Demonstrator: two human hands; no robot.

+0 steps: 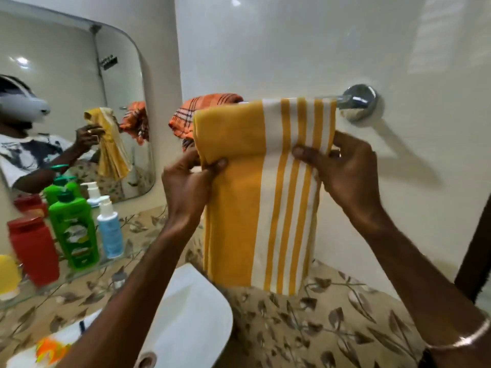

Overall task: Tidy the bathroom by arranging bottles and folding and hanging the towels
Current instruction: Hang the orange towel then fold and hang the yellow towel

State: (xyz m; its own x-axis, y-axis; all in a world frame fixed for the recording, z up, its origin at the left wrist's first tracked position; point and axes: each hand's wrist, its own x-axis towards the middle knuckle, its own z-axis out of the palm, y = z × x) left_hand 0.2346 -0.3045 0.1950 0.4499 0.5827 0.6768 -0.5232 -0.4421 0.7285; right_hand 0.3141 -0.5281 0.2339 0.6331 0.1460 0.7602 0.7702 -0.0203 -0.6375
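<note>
Along the glass shelf (79,272) under the mirror (79,75), left to right: yellow rounded container (8,274) at the shelf's left end, red squat plastic bottle (34,251), green shampoo bottle with dark green cap (74,232), pale blue pump bottle with white dispenser (109,229) nearest the shelf's right end; all upright, close together. Below, white ceramic basin (191,314).

On the chrome wall-mounted towel rail (353,100): orange checked cloth (202,110) bunched at the rail's left end, touching the folded yellow towel with white stripes (239,181), draped over the rail's middle and right part, hanging flat and straight.

Left hand (191,181): thumb and fingers pinching the yellow towel's left folded edge, just below the rail. Right hand (345,171): thumb pressed on the striped front, fingers curled behind the right edge, pinching it at the same height.

Handling, judged: soft, light, limp woven fabric; no stiffness, so prone to slipping off the smooth rail if hung unevenly. Best held at both side edges near the rail, as here, to even the drop and smooth the layers. Orange cloth apparently not yet folded.
</note>
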